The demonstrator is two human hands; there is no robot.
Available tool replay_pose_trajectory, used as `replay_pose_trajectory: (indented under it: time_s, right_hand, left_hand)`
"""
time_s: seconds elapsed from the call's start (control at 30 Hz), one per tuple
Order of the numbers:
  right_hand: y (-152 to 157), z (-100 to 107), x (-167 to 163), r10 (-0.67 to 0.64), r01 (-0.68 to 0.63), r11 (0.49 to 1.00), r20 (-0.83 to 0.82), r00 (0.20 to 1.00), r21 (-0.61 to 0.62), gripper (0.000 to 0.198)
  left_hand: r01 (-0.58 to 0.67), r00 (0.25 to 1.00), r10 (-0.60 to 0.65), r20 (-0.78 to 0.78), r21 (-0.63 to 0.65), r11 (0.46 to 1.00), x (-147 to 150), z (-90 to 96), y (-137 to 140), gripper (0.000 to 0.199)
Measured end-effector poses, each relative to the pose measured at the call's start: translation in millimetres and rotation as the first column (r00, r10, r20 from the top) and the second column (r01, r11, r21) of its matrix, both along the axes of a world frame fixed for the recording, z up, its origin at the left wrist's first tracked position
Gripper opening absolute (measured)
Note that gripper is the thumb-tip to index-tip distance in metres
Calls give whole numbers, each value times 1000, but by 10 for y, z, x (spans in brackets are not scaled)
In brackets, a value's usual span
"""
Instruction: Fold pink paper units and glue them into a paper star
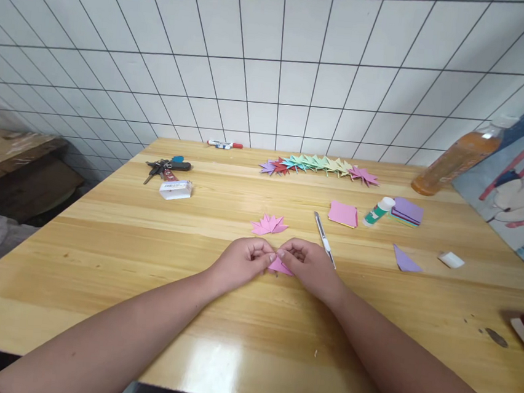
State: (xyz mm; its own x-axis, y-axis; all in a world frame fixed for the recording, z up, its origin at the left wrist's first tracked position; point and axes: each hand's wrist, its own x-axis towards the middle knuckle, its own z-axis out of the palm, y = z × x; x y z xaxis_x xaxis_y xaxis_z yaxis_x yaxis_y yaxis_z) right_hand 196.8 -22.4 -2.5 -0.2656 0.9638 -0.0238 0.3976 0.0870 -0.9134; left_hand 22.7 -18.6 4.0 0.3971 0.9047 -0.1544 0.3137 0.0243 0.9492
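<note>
Both hands meet at a small piece of pink paper [280, 266] just above or on the wooden table. My left hand [249, 261] pinches its left side between thumb and fingers, and my right hand [307, 264] pinches the right side, so much of the paper is covered. Right behind them lies a pink folded-paper fan [270, 224] with several points. A utility knife [325, 239] rests at an angle beside my right hand. Farther back to the right are a stack of pink paper squares [344, 213] and a green-and-white glue stick [379, 211].
Along the tiled wall sits a row of multicoloured folded-paper fans [319, 165]. Markers [225, 145], keys [167, 166] and a small white box [176, 189] are at the left. Rightward lie purple paper squares [407, 210], a purple triangle [406, 259], an eraser [451, 260] and a drink bottle [460, 157].
</note>
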Motion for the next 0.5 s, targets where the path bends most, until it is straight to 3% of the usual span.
replay_pose_trajectory:
  time_s: [0.5]
  right_hand:
    - [23, -25, 1, 9, -9, 1000, 44, 999, -2, 16]
  left_hand:
    - [11, 1000, -10, -21, 30, 999, -5, -30, 10, 20]
